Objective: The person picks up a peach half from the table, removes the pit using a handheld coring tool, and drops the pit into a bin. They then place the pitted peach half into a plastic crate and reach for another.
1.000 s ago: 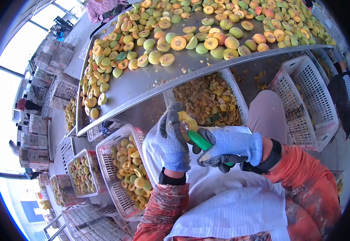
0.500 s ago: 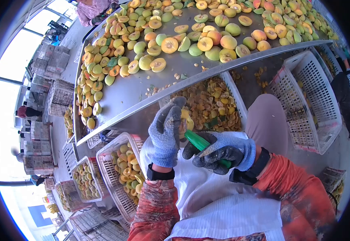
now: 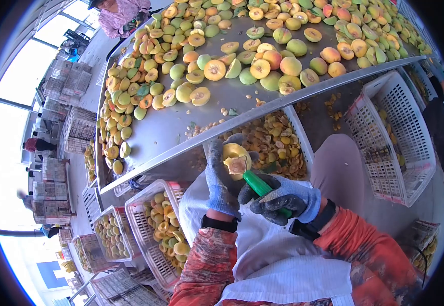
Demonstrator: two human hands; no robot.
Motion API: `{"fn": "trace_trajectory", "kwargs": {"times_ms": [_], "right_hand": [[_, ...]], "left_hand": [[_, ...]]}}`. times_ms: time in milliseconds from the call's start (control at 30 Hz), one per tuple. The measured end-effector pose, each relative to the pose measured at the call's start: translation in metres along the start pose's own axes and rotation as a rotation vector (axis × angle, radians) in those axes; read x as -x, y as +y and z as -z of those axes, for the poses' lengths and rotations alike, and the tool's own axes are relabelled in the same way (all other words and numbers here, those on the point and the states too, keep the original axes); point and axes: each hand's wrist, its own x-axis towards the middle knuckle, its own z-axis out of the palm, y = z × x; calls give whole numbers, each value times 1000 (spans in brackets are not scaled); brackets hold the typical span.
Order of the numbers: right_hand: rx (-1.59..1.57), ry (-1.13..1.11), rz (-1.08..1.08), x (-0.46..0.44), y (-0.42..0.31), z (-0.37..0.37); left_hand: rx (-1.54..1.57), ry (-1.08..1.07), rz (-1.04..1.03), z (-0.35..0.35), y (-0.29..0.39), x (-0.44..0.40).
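My left hand [image 3: 219,178], in a blue-grey glove with dark palm coating, is closed around a yellow peach half [image 3: 238,151]. The cut face shows, with a rough brownish centre. My right hand [image 3: 287,198], gloved the same way, grips a green-handled tool [image 3: 257,182]. The tool's front end meets the fruit at its centre; its tip is hidden there. Both hands are above my lap, in front of the metal table [image 3: 166,120]. Many halved peaches [image 3: 214,70] lie spread over that table, cut faces showing on several.
Under the table edge a crate [image 3: 299,133] holds peach scraps and pits. A white crate [image 3: 380,176] stands to the right. Left of my lap a crate [image 3: 140,227] holds peach halves, with more crates [image 3: 110,234] beyond. A person [image 3: 117,18] is across the table.
My left hand has turned, bringing the peach half's cut face and centre into view. The green-handled tool stays against the fruit. The view has shifted slightly.
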Motion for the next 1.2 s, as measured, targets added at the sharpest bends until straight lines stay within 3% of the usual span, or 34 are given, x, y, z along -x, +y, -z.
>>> {"fn": "trace_trajectory", "kwargs": {"times_ms": [67, 100, 133, 200, 233, 300, 400, 433, 467, 533, 600, 700, 800, 1000, 1133, 1167, 1200], "right_hand": [[87, -3, 130, 1, -7, -8], [226, 74, 193, 2, -14, -13], [230, 67, 189, 3, -18, -14], [253, 335, 336, 7, -27, -12], [262, 325, 332, 0, -26, 9], [1616, 791, 546, -20, -16, 61], [1674, 820, 490, -10, -15, 31], [1695, 805, 688, -12, -9, 21], [1694, 803, 683, -17, -4, 12], [1903, 767, 580, -24, 1, -5], [2019, 748, 601, -31, 8, -7], [2320, 769, 588, -39, 17, -15], [2254, 651, 434, -34, 30, -37], [1972, 506, 596, -41, 54, -48], [1660, 575, 706, -41, 44, -42], [1616, 620, 663, -36, 35, -32], [1566, 669, 617, -30, 28, -22]], "left_hand": [[428, 64, 78, 18, -8, -11], [346, 169, 56, 20, -8, -10], [349, 172, 47, 25, -6, -8], [178, 95, 171, 38, 5, -4], [237, 127, 187, 42, 7, -4], [314, 113, 158, 46, 9, 1], [396, 45, 112, 38, 20, -1], [395, 14, 118, 39, 18, 7], [395, 18, 121, 39, 15, 8], [391, 148, 149, 34, 13, 7], [410, 76, 134, 34, 8, 6], [364, 142, -61, 21, 4, 13], [471, 158, -71, 25, 4, 15], [362, 184, -168, 34, 19, 46], [185, 245, -343, 119, 52, 74], [-246, 485, -517, 166, 49, 85], [-169, 615, -418, 178, 64, 106]]}}
